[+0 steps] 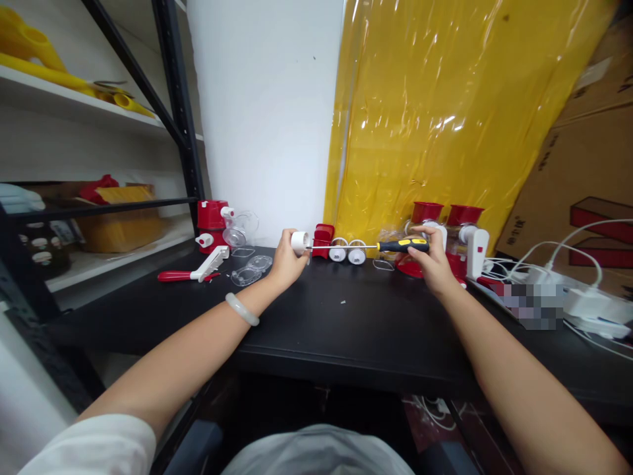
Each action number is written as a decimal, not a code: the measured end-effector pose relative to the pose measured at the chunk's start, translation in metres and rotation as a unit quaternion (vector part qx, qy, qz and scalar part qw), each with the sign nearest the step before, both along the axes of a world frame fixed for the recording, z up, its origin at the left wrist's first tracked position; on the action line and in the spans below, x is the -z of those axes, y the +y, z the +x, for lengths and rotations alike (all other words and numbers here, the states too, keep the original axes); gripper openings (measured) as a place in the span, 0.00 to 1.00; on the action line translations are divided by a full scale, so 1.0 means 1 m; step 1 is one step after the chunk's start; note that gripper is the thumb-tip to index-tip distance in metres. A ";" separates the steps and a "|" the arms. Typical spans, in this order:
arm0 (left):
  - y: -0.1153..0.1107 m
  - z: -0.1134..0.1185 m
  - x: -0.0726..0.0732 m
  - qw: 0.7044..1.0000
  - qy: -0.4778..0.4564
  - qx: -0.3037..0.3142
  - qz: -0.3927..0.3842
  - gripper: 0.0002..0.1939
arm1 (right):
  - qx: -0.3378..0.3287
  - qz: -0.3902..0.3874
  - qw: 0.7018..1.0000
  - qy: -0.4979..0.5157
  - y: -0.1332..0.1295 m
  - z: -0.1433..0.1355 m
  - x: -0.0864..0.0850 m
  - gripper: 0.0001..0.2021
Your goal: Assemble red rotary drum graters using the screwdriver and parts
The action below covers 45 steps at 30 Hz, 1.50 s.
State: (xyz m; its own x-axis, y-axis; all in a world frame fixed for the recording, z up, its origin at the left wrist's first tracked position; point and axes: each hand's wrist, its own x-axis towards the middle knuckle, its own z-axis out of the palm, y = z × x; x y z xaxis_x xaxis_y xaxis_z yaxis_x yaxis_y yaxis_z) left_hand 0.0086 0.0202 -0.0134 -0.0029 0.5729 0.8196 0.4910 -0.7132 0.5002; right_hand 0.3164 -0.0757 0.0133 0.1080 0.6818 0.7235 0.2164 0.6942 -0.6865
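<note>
"Screwdriver [393, 246]: how many, and where?"

"One, grasped in the right hand [436, 258], its tip at nine o'clock, meeting one white cylinder [299, 242] clasped by the left hand [289, 262]."

"Around the cylinder?"

"Two white-faced rounds [337, 253] near three o'clock; one red-handled lever [201, 271] near nine."

A screwdriver [401, 245] with a black-and-yellow handle and a slim metal shaft is held nearly level, handle right, tip left. The tip meets a short white cylinder [299, 242], held on its side, round end facing right.
</note>
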 end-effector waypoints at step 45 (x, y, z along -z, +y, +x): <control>0.012 -0.010 -0.001 0.999 -0.023 -0.032 0.010 0.21 | -0.056 -0.081 0.994 -0.049 -0.002 -0.008 0.002 0.29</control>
